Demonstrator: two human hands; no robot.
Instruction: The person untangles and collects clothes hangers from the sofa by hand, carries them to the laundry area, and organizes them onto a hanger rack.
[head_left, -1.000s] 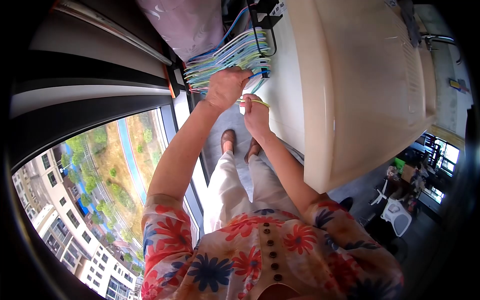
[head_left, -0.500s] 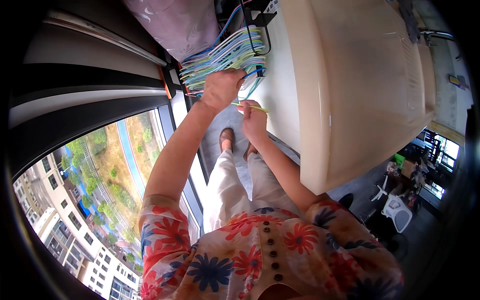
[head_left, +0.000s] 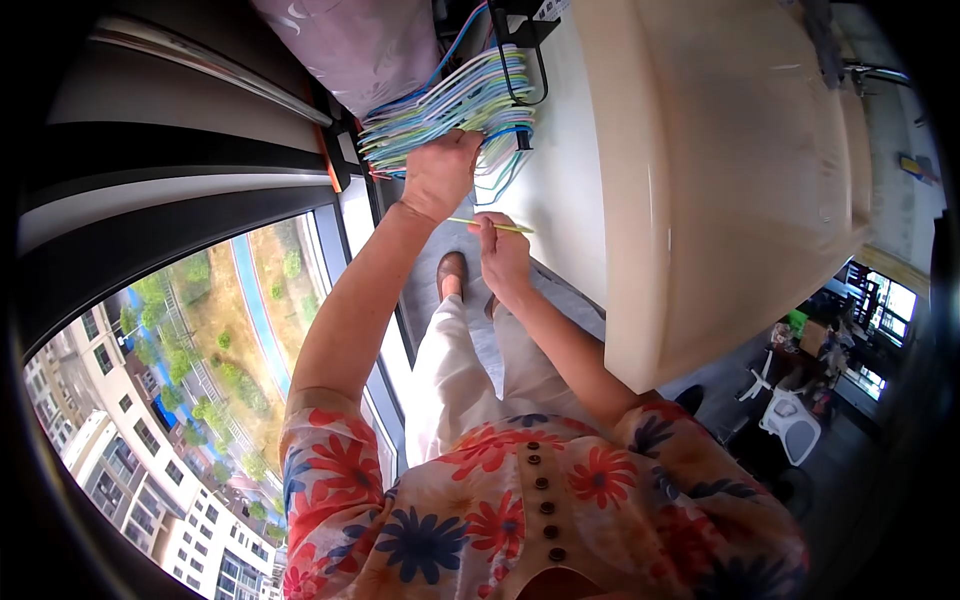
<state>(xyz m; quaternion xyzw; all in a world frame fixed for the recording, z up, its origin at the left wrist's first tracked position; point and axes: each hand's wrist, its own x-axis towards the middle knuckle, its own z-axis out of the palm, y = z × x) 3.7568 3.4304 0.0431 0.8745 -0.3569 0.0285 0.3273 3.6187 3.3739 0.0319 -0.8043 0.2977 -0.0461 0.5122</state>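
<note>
A dense row of thin pastel clothes hangers (head_left: pixel 435 112) hangs beside the white panel, their hook ends near a black metal rack (head_left: pixel 522 135). My left hand (head_left: pixel 438 178) is closed at the near side of this row, fingers curled on a hanger by a blue hook (head_left: pixel 508 131); its fingertips are partly hidden. Nearer to my body, my right hand (head_left: pixel 503 258) pinches a yellow-green hanger (head_left: pixel 512 229) between thumb and fingers. That hanger is apart from the row and seen nearly edge-on.
A large beige cabinet-like body (head_left: pixel 740 200) with rounded edges stands close on my right. At left is a window (head_left: pixel 240 330) with a dark frame. A pink-lilac patterned bag or cushion (head_left: pixel 355 45) sits behind the hangers. Far right are a white chair (head_left: pixel 792 425) and cluttered desks.
My left hand has shifted slightly left, and the near hangers have closed up toward the row. My right hand and the yellow-green hanger have come a little nearer my body.
</note>
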